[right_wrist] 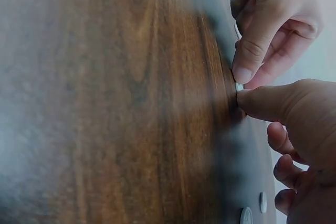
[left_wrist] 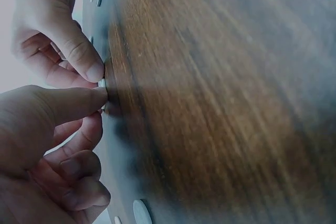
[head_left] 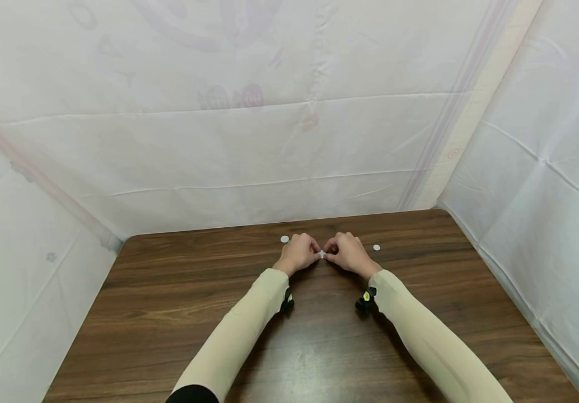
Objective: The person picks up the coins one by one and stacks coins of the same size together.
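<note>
Toward the far side of the wooden table [head_left: 314, 313], both hands meet over a small, flat, whitish piece [head_left: 322, 254] that looks cross-shaped from above. My left hand [head_left: 297, 253] pinches its left side between thumb and forefinger. From the other side, my right hand [head_left: 350, 253] holds it the same way, the two thumb tips almost together. In the left wrist view only a sliver of the piece [left_wrist: 102, 83] shows between the fingertips, close to the tabletop; fingers hide most of it in the right wrist view too.
A flat white disc [head_left: 284, 239] lies just beyond the left hand, and another white disc [head_left: 377, 247] lies right of the right hand. Wrist views show more thin discs [right_wrist: 246, 215] near the hands. White sheeting [head_left: 249, 157] hangs behind the table's back edge and at both sides.
</note>
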`<state>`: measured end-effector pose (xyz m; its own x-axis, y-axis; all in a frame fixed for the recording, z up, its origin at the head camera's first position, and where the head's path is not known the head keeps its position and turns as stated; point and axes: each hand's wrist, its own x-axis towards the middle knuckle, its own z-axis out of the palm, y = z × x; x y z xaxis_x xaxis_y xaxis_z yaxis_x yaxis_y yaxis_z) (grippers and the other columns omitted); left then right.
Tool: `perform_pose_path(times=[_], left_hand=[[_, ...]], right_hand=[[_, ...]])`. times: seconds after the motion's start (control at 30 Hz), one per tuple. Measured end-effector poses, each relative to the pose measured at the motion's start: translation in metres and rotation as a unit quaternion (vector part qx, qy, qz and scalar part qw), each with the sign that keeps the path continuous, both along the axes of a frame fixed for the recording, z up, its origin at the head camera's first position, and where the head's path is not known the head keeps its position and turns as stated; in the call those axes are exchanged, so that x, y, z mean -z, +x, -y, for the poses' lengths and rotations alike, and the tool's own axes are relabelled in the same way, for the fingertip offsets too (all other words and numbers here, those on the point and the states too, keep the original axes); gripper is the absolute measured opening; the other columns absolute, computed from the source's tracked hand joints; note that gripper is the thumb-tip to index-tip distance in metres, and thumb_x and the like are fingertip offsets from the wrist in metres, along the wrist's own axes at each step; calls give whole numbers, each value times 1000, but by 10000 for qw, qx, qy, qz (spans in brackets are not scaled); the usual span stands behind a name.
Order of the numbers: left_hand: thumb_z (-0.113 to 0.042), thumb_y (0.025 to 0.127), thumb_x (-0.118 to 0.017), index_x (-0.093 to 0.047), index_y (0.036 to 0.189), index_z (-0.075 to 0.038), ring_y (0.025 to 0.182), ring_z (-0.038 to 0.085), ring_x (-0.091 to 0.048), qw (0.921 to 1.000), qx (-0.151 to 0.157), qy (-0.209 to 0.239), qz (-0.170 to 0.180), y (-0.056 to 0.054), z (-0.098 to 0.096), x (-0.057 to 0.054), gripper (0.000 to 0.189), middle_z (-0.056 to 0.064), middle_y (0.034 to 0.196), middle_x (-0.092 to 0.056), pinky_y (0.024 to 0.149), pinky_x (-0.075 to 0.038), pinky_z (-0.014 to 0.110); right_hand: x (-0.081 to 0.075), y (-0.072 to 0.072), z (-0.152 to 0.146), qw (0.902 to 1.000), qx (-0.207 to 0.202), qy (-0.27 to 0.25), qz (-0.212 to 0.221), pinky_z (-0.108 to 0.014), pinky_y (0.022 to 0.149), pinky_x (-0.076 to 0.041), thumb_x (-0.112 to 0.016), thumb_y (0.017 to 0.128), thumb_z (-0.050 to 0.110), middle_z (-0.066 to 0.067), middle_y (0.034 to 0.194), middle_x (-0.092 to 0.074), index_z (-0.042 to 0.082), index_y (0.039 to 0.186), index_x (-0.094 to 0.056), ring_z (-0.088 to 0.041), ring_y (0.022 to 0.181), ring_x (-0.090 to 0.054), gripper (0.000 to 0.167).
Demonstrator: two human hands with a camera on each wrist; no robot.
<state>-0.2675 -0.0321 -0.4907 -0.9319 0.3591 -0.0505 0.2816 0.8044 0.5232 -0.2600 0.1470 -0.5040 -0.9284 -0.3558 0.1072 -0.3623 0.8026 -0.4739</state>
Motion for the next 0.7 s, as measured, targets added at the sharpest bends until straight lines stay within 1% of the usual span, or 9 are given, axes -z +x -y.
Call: perform_pose_path(times=[0.2,0.37,0.43,0.57,0.7], left_hand=[[-20,94,-78,-81,96,-16,70,11,-65,9999,-17,-76,-78,10,0,-3,6,-6,82,-72,66,-54,35],[-21,94,-77,-82,96,-17,76,14,-68,9998,-11,-155,-159,18,0,-4,7,-3,93,-76,67,-55,37],[-21,94,-77,-82,96,-16,76,15,-69,9997,3,-162,-183,21,1,-4,7,-2,95,-76,67,-56,37],[-20,93,-77,-82,95,-16,77,15,-69,9998,-21,-155,-138,27,6,-4,6,-2,96,-77,68,-56,38],[-22,94,-77,-82,95,-17,83,16,-70,9999,-61,-139,-70,33,11,-2,7,-1,102,-77,70,-57,39]], right_hand=[[0,7,0,9999,-97,19,-48,-37,74,-32,-81,90,23,4,81,-57,18,96,-81,-18,79,-47,7],[-2,13,0,9998,-185,-10,-92,-38,74,-33,-81,90,21,5,80,-58,17,95,-81,-17,78,-47,7],[-2,16,1,9997,-228,-28,-125,-39,76,-34,-82,90,20,5,80,-58,16,95,-81,-17,77,-47,7],[-1,20,4,9994,-311,-5,-170,-40,78,-35,-82,89,20,5,79,-57,16,94,-81,-15,75,-47,6],[1,25,8,9992,-345,3,-204,-38,76,-34,-83,88,19,6,77,-57,17,92,-81,-14,75,-47,5]])
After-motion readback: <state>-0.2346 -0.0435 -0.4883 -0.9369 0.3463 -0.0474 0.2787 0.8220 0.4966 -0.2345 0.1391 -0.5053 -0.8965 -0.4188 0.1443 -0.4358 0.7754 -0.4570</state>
